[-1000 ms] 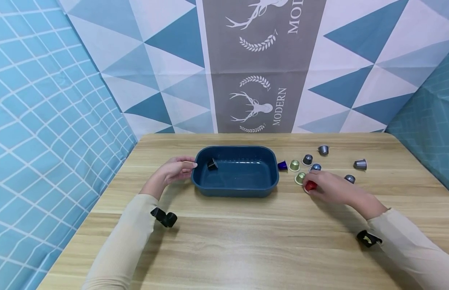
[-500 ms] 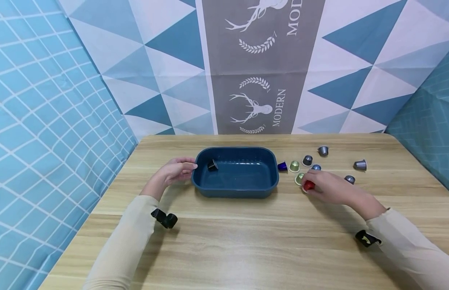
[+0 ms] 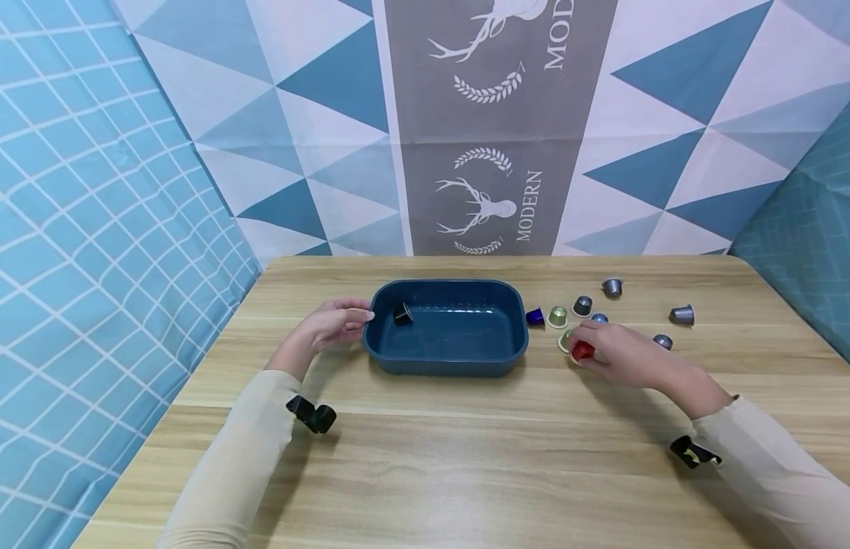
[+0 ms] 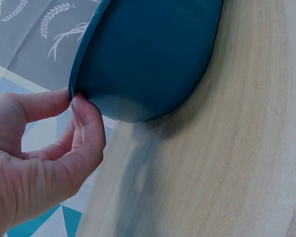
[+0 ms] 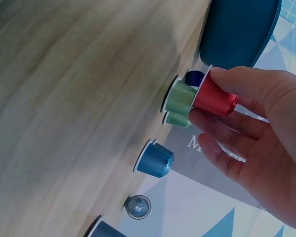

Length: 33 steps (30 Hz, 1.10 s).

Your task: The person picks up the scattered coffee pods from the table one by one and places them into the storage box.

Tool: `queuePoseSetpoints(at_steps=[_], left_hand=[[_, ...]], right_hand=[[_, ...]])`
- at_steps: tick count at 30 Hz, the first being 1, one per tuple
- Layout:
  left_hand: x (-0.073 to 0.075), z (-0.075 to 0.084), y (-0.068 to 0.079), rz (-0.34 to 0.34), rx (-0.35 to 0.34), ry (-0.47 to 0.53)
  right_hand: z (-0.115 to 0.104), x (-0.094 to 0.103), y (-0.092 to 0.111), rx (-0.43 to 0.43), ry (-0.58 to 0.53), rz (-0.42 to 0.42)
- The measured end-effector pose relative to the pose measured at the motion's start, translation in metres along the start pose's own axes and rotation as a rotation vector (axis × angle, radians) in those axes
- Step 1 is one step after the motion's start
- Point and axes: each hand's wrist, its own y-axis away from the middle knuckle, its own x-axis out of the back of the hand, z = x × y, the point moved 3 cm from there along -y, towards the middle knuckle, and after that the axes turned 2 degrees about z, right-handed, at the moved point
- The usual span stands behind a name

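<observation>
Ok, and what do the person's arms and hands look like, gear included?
The left sleeve and right sleeve are long and cream. Each wrist carries a small black device: the left device has a rounded end, the right device a yellowish mark. The left hand and right hand show no gloves.

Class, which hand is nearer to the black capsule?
Left: the left hand pinches the tray beside the black capsule inside; the right hand holds a red capsule beyond the opposite end.
</observation>
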Motion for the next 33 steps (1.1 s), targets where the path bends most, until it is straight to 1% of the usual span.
queuePoseSetpoints(at_steps=[7, 15, 22, 33], left_hand=[[0.001, -0.002, -0.002, 0.003, -0.001, -0.010], [0.001, -0.001, -0.002, 0.002, -0.009, -0.002], [0.001, -0.002, -0.003, 0.002, -0.010, -0.026], [0.002, -0.003, -0.003, 0.002, -0.014, -0.020]], right_hand=[[-0.004, 0.002, -0.001, 0.024, 0.001, 0.028], [-0.007, 0.006, -0.005, 0.012, -0.024, 0.034], [-0.010, 0.010, -0.009, 0.004, -0.015, 0.030], [-0.012, 0.011, -0.016, -0.002, -0.005, 0.047]])
